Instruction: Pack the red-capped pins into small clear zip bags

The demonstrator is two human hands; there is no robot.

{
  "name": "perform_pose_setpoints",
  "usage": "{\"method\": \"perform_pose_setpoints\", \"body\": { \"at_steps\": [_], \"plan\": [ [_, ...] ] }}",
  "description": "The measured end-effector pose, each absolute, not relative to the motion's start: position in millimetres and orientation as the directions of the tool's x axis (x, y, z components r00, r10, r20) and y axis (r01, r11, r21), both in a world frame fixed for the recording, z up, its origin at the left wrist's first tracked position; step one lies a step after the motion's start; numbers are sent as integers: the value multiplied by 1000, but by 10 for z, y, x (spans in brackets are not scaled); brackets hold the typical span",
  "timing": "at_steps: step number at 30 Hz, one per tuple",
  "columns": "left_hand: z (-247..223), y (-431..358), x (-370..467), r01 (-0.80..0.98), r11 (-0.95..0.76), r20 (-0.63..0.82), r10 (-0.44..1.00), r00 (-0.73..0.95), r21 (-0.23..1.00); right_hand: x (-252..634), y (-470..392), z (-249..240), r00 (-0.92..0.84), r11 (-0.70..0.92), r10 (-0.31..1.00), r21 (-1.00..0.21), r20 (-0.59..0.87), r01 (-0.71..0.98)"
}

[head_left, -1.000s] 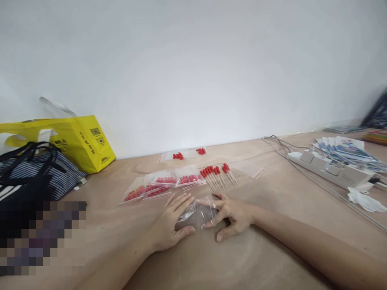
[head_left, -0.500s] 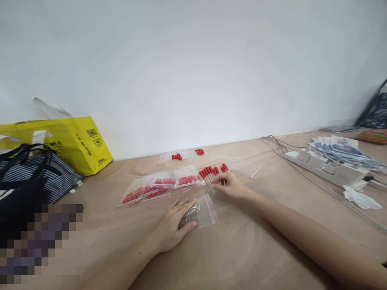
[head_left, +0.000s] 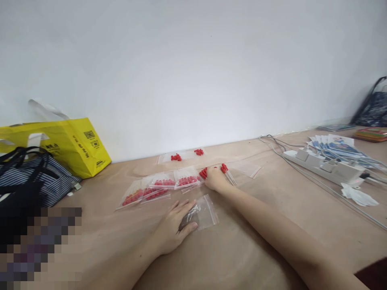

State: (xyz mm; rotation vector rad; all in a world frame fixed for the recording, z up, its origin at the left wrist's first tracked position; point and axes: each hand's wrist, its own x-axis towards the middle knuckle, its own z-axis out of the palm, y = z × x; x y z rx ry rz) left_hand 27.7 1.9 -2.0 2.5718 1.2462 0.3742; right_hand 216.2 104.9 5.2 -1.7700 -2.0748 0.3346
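Right hand [head_left: 215, 180] at red-headed sticks [head_left: 229, 175], apparently picking.
Its grip is hidden; I cannot tell. Left hand [head_left: 173, 227], fingers apart, rests on clear bag [head_left: 206, 213]; next calls for a neat pinch.

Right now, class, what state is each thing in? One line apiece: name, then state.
Left hand: open, laid flat.
Small bag: flat, partly under that hand.
Red-topped sticks: loose, some hidden.
Right hand: over those sticks, grip hidden.
Filled bags: overlapping, red tops showing through.
Far red pieces: in two small piles.
Power strip: adapters plugged in.
Leaflets: fanned out.
White tissue: crumpled.
Yellow bag: contents hidden.
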Motion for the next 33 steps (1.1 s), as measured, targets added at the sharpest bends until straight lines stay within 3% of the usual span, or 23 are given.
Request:
{"method": "perform_pose_setpoints", "body": {
  "at_steps": [9,12,15,18,20,26,33],
  "plan": [
    [-28,22,269,726,-603,104,788,607,331,2073,988,87,-138,182,979,-341,148,922],
    [-19,20,271,723,-603,108,788,607,336,2274,895,158,-188,248,964,-389,187,887],
    [-8,10,280,727,-598,108,792,601,338,2576,754,186,-200,335,939,-627,279,703],
    [-4,-8,303,743,-581,93,804,587,332,2793,606,84,-53,237,970,-884,236,404],
    [-5,-19,324,756,-567,86,815,574,326,2826,528,-42,44,142,987,-968,154,206],
    [-12,-27,357,771,-552,79,826,558,317,2608,389,-280,101,59,994,-988,45,-141],
    [-11,-34,344,773,-548,80,828,555,319,2494,276,-300,-129,37,989,-969,70,-244]
  ]
}}
